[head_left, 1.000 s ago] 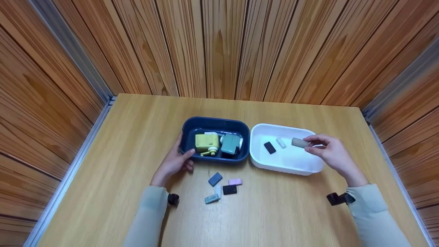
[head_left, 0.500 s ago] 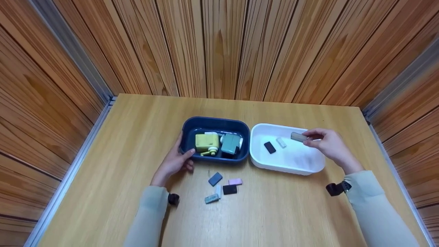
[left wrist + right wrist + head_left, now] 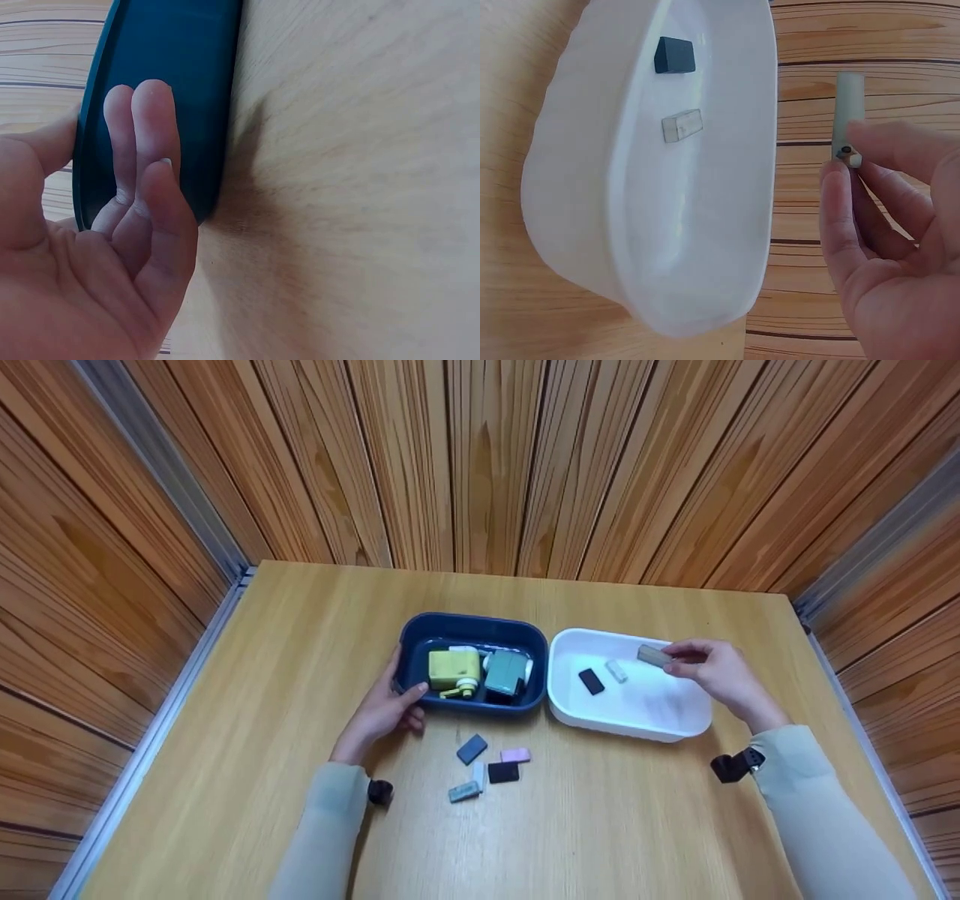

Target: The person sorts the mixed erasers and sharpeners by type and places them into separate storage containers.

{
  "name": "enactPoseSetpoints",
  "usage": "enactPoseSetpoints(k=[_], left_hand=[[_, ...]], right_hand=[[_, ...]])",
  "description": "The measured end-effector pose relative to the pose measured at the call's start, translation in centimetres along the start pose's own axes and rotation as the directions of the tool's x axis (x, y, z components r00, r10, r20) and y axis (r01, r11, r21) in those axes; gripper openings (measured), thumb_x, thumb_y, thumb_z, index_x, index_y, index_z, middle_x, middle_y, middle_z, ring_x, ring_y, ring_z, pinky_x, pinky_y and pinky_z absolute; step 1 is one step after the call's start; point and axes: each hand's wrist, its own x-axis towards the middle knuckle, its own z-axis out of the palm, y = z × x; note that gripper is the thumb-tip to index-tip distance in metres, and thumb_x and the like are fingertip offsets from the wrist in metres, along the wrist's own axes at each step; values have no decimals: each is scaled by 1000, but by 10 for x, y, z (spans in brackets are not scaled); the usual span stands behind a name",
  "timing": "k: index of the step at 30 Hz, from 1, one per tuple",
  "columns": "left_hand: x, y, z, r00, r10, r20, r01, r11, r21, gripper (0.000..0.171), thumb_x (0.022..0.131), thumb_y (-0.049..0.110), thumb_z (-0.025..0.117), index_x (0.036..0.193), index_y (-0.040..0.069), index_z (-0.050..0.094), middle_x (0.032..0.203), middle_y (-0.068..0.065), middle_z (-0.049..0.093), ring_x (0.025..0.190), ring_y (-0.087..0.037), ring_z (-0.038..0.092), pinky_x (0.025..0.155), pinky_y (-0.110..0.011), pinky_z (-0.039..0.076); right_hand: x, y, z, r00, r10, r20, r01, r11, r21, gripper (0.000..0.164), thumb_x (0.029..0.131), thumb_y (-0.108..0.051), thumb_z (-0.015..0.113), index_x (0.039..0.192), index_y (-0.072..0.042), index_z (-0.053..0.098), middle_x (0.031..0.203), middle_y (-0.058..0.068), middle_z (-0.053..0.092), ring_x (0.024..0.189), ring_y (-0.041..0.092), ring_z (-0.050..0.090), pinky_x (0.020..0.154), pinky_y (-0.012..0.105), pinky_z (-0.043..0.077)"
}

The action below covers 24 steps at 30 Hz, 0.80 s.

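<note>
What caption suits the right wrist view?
Right hand pinches grayish block; dark block and pale block lie in white tub.

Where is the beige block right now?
Right of centre in the head view: the right hand pinches the beige block, seen against the far rim of the white tub, right of the white block inside.

work booth (image 3: 97, 607) w/ wood-look panels (image 3: 487, 465), metal frame (image 3: 163, 472), tbl (image 3: 600, 825).

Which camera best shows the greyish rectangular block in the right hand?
The right wrist view: the greyish rectangular block appears largest there, pinched by the right hand, though partly covered. The head view shows it small, against the white, round-cornered tub; the left wrist view doesn't show it.
</note>
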Motion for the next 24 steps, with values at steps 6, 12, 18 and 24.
enactPoseSetpoints(k=[6,12,18,24], left_hand=[[3,-1,-3,1000,-10,27,10,1000,-4,86,99,34,62,156,49,0,89,-22,66,81,-42,68,77,-47,57],[3,-2,-2,1000,2,17,-3,1000,6,85,99,35,63,155,51,2,88,-21,66,79,-40,69,74,-44,58],[1,-1,0,1000,16,-4,-16,1000,10,85,97,36,65,156,52,6,86,-20,66,74,-34,69,70,-39,58],[1,-1,0,1000,27,-1,-27,1000,-4,85,97,35,65,157,50,6,84,-20,66,71,-32,69,69,-39,58]], right_hand=[[0,6,-1,1000,22,-3,-22,999,40,45,97,-21,67,134,3,58,134,23,55,117,33,50,96,39,39],[-3,10,-3,999,42,-12,-41,997,71,48,97,-24,68,135,2,57,134,22,54,115,31,50,98,40,41],[-5,16,-3,997,71,-15,-69,993,100,50,97,-26,67,138,1,55,136,21,51,118,29,48,97,31,42],[-6,23,-2,997,67,-33,-62,991,120,55,97,-32,67,138,2,54,136,20,52,115,24,51,92,21,45]])
